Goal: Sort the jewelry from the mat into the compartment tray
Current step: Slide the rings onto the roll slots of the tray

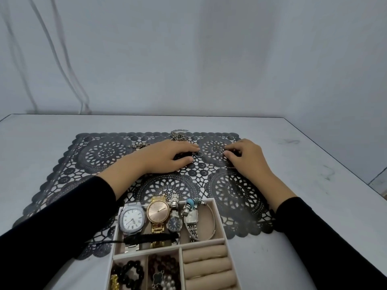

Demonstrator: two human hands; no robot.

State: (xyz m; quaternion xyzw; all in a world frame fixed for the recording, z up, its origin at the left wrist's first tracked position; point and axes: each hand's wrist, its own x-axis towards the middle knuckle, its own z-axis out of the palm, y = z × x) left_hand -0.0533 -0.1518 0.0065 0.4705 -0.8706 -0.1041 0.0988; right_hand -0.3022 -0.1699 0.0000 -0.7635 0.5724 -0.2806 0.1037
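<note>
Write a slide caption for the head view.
Left hand and right hand reach over the lace mat, chains beyond; watches and beads lie in the tray.

Mat (240, 191): black openwork lace. Tray (219, 214): beige velvety lining. Watches (158, 213): polished metal. Table (293, 258): smooth, matt.

Four watches (132, 219), one bangle (212, 218) and one black cord (150, 237) lie in the far part of the one tray (218, 218); two chains (178, 135) sit toward the far side of the one mat (104, 153), one small round piece (199, 154) mid-mat
</note>
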